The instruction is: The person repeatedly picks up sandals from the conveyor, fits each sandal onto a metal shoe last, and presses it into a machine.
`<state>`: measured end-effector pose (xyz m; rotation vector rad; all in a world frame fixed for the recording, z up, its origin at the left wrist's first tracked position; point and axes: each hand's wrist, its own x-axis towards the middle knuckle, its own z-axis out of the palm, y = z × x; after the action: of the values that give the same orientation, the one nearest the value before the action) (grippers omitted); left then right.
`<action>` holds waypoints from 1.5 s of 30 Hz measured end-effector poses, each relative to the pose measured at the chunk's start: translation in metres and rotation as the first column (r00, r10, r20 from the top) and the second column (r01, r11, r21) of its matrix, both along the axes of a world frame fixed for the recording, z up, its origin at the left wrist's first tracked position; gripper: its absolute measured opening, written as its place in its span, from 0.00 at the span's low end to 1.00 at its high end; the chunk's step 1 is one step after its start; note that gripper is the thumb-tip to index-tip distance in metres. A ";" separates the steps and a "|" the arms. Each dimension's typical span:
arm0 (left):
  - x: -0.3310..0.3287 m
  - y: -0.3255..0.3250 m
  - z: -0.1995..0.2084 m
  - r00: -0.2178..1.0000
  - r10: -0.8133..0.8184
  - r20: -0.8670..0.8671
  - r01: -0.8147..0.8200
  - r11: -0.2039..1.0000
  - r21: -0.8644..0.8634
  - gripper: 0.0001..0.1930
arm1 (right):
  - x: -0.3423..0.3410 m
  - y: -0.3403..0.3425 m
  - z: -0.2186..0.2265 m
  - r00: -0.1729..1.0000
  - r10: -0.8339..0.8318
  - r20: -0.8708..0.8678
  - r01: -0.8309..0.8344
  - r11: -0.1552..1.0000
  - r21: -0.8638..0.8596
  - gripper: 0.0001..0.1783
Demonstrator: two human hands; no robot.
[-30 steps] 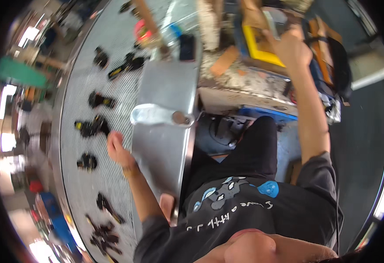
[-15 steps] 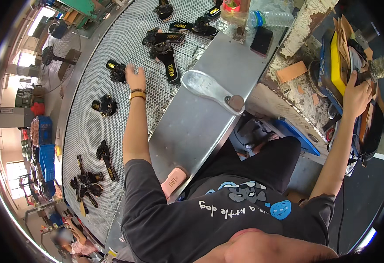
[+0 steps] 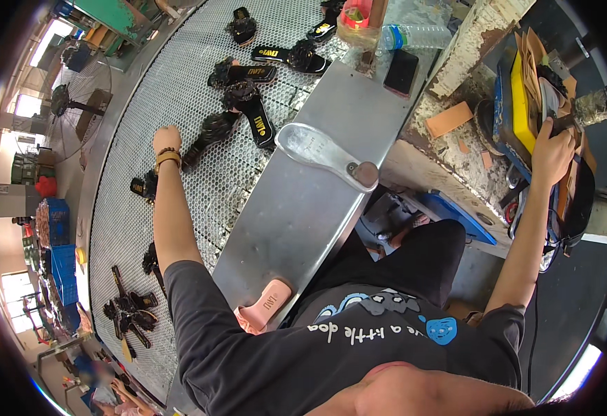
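My left hand [image 3: 167,141] is over the perforated metal table, its fingers curled in with nothing visible in them. A black sandal [image 3: 210,139], smeared by motion, is to the right of the wrist. Another black sandal [image 3: 144,186] is partly hidden under my left forearm. At the far right, my right hand [image 3: 553,156] closes around a pile of flat brown and grey pieces beside a yellow block [image 3: 523,104]; what exactly it grips is hidden. Between my arms, a sole-shaped metal form [image 3: 310,142] lies on a steel bench [image 3: 269,215].
Several black sandals [image 3: 251,114] with ruffled uppers lie across the perforated table [image 3: 199,76]. A pink slipper [image 3: 270,301] rests on the bench's near end. Further back are a phone [image 3: 401,73], a plastic bottle [image 3: 414,37] and a worn wooden stand [image 3: 480,90] with scraps.
My left hand has moved left and nearer, its fingers now curled. The sandal beside it has shifted right and turned, pointing toward the other sandals. My right hand stays on the pile.
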<state>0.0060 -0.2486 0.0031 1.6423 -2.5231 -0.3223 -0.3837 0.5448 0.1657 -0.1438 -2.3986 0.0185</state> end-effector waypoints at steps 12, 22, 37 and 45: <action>0.059 0.194 -0.066 0.981 -0.195 0.016 0.192 0.939 -0.286 0.40 | -0.090 0.053 0.012 0.956 0.107 0.275 0.028 0.894 -0.446 0.48; 0.102 0.265 0.044 0.494 0.016 -0.869 0.397 0.885 0.243 0.10 | -0.065 0.015 -0.020 0.964 0.229 -0.134 -0.261 0.728 -0.634 0.26; 0.103 0.451 0.058 0.093 0.839 -0.536 0.482 0.433 0.762 0.27 | 0.363 -0.153 -0.097 -0.112 0.924 -0.365 0.331 -0.312 -0.891 0.08; 0.094 0.518 0.029 0.158 0.545 -0.823 0.456 0.699 0.551 0.24 | 0.381 -0.171 -0.089 -0.302 0.894 -0.330 -0.184 -0.394 -0.900 0.13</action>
<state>0.1002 0.2691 0.0319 0.8631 -1.1517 -1.8975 -0.0027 0.3741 0.0771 1.7786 -2.0322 2.4805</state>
